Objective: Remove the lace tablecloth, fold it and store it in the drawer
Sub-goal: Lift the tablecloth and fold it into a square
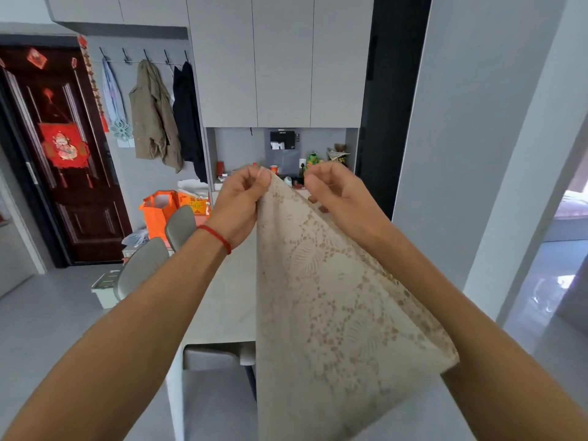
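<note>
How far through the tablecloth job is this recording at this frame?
Done: the lace tablecloth is off the table, whose top shows bare. In hand: the left hand pinches its top corner, the right hand holds an edge beside it, and the cloth hangs doubled over, so folding is under way. Left: finishing the fold and storing it; no drawer is identifiable in this view.

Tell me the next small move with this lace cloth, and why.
Probably bring the right hand across to the left hand, corner to corner. The lace tablecloth hangs lifted off the table, both hands pinching its top edge, so the next fold looks due.
</note>
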{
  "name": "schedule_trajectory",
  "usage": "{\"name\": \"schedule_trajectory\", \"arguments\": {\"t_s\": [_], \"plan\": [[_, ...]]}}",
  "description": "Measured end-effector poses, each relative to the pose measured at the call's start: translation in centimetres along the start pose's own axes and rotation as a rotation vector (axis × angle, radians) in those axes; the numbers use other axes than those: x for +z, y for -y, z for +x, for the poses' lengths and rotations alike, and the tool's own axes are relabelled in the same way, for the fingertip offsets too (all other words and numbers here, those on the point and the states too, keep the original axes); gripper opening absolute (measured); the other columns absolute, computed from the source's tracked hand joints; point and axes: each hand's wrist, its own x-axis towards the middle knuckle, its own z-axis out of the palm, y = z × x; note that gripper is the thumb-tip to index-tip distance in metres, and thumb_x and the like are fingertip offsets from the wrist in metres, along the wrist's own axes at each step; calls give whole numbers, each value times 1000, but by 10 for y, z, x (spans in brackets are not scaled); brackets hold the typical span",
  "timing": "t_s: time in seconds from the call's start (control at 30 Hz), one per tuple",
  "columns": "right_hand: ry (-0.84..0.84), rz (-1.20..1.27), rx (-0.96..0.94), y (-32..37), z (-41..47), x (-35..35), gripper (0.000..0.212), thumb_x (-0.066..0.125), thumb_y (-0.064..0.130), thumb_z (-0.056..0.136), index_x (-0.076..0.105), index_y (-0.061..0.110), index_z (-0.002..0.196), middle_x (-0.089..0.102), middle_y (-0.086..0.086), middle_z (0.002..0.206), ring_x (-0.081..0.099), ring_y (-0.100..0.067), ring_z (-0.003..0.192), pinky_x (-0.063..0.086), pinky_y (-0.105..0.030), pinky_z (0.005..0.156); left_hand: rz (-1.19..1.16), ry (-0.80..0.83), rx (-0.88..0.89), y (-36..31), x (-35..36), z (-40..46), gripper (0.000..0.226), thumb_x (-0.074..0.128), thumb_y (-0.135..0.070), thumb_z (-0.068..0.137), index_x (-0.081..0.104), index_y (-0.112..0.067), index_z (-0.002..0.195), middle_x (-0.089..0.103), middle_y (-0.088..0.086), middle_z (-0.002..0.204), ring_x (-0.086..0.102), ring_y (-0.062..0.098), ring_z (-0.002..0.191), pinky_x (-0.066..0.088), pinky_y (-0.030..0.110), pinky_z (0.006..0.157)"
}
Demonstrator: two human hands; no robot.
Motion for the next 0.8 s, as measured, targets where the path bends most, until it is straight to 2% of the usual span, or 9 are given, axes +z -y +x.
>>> {"name": "schedule_trajectory", "arguments": {"t_s": [0.07, 0.17, 0.3, 0.4, 0.53, 0.6, 0.67, 0.8], "plan": [[115, -21, -38, -1, -17, -19, 20, 57, 42, 105, 69, 29, 116, 72, 13, 111, 70, -8, 99, 59, -32, 92, 13, -26, -6, -1, -10, 9, 30, 49, -7, 106, 52, -11, 77, 54, 4, 78, 51, 12, 71, 46, 27, 71], [228, -74, -17, -20, -43, -42, 14, 62, 42, 101, 69, 34, 110, 73, 15, 111, 69, -10, 107, 57, -34, 96, 80, -65, 44, -14, -34, 21, 29, 51, -7, 106, 55, -12, 78, 60, -1, 75, 56, 10, 70, 52, 24, 69], [247, -126, 75, -64, -66, -48, 8, 65, 37, 101, 68, 30, 106, 72, 12, 108, 69, -13, 108, 56, -46, 103, 149, -57, 112, -41, -50, 23, 34, 53, -5, 104, 63, -18, 74, 65, -7, 68, 58, 8, 67, 51, 24, 70], [156, -120, 138, -91, -69, -38, 26, 69, 50, 93, 62, 27, 102, 71, 6, 110, 70, -20, 110, 58, -54, 99, 195, -47, 138, -61, -54, 21, 42, 53, -5, 104, 67, -25, 69, 66, -9, 67, 58, 8, 66, 50, 25, 71], [166, -191, 143, -117, -63, -21, 25, 74, 50, 90, 57, 36, 102, 69, 19, 112, 72, -17, 102, 63, -50, 90, 281, -69, 193, -80, -65, 21, 26, 53, -4, 104, 60, -14, 81, 56, 8, 79, 54, 18, 76, 50, 33, 79], [149, -166, 143, -121, -60, -10, 36, 77, 56, 83, 55, 40, 106, 70, 23, 112, 75, -16, 97, 65, -47, 86, 294, -91, 203, -86, -73, 20, 22, 54, -4, 104, 58, -12, 83, 54, 8, 80, 54, 17, 76, 51, 31, 78], [128, -120, 141, -122, -55, 2, 44, 82, 54, 80, 54, 41, 111, 71, 22, 110, 77, -16, 94, 66, -47, 82, 302, -118, 211, -90, -83, 18, 23, 55, -5, 104, 58, -13, 83, 52, 7, 80, 52, 16, 75, 50, 29, 77], [126, -136, 105, -119, -48, 19, 42, 85, 50, 80, 54, 45, 107, 70, 30, 110, 76, -10, 94, 67, -36, 80, 337, -153, 193, -97, -106, 9, 21, 55, -8, 104, 57, -13, 83, 50, 6, 81, 50, 16, 74, 49, 29, 73]]}}
